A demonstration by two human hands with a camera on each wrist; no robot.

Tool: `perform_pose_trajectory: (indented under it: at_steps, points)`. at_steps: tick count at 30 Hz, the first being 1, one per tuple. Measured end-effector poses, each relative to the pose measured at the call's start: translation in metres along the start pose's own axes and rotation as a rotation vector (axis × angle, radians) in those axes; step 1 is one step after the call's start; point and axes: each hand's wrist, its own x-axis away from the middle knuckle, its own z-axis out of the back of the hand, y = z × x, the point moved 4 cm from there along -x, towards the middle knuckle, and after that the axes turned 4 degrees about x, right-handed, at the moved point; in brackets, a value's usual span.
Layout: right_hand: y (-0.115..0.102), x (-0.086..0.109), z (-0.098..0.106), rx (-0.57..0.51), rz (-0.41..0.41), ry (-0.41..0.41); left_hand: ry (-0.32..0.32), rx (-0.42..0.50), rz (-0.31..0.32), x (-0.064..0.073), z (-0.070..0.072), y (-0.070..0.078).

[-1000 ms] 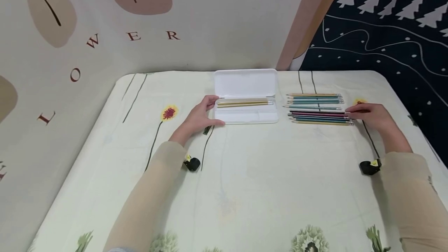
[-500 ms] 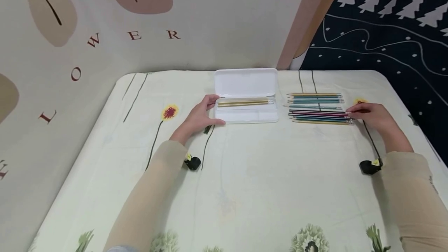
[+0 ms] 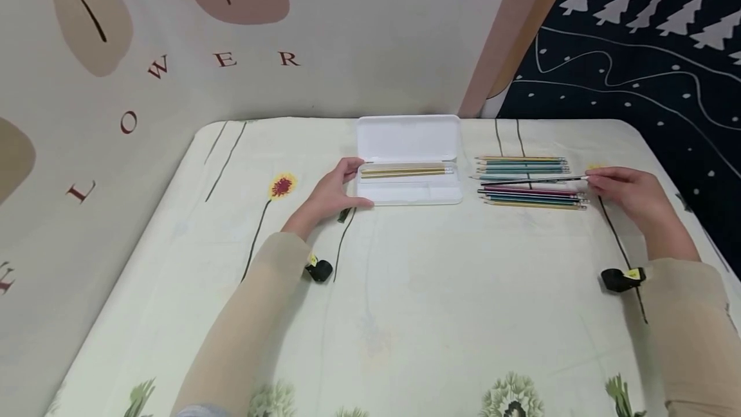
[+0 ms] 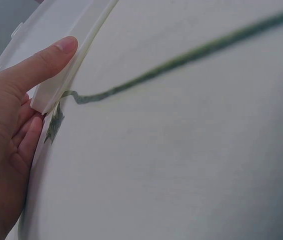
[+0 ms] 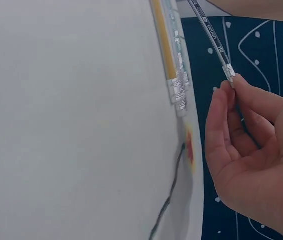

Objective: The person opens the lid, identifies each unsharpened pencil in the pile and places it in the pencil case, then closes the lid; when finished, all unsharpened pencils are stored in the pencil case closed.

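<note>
An open white pencil case point(image 3: 399, 194) lies on the flowered cloth, a few gold pencils point(image 3: 405, 172) along its back compartment. My left hand point(image 3: 334, 193) grips the case's left end; in the left wrist view the thumb lies over the front corner and the other fingers are at the side. Thumb and fingers of my right hand point(image 3: 628, 201) pinch a black pencil point(image 5: 212, 40) by its eraser end. That pencil is lifted over the loose row, pointing left. Below it lie dark and purple pencils point(image 3: 532, 195); behind it, gold and teal ones point(image 3: 521, 167).
The case's lid point(image 3: 408, 139) stands raised at the back, near the pale printed curtain point(image 3: 370, 82). A dark cloth with white trees point(image 3: 625, 82) hangs at the right. Small black devices point(image 3: 318, 270) are at both wrists.
My right hand has drawn the black pencil up from the row and shifted slightly right. My left hand has stayed on the case.
</note>
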Motion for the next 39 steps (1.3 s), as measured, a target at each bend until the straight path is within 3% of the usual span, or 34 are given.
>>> perform_pose_trajectory:
  at_steps: [3,7,15,19,24,29,33,36,39]
  points:
    - [-0.008,0.002,-0.001,-0.209,0.016,-0.017,0.003,0.003,0.001,0.001,0.0,-0.002]
    - [-0.016,0.005,-0.003,-0.374,0.006,-0.033,0.007,0.009,0.001,0.001,-0.001,-0.003]
    - [-0.023,0.002,-0.012,-0.502,0.015,-0.037,0.009,0.014,0.008,0.001,-0.001,-0.007]
    - [-0.022,-0.005,-0.018,-0.51,0.046,-0.021,0.01,0.015,0.004,0.002,-0.001,-0.006]
    - [-0.026,-0.013,-0.029,-0.468,0.012,0.026,0.008,0.012,0.007,0.003,-0.001,-0.005]
    - [-0.037,-0.015,-0.044,-0.458,0.015,0.023,0.01,0.013,0.01,0.003,0.0,-0.002]
    - [-0.046,-0.015,-0.06,-0.373,0.045,0.038,0.008,0.012,0.011,0.004,0.0,0.001]
    - [-0.057,-0.012,-0.074,-0.228,0.069,0.055,0.005,0.008,0.011,0.003,0.001,0.002]
    - [-0.066,-0.011,-0.088,-0.155,0.101,0.04,0.003,0.004,0.008,0.003,0.001,0.002]
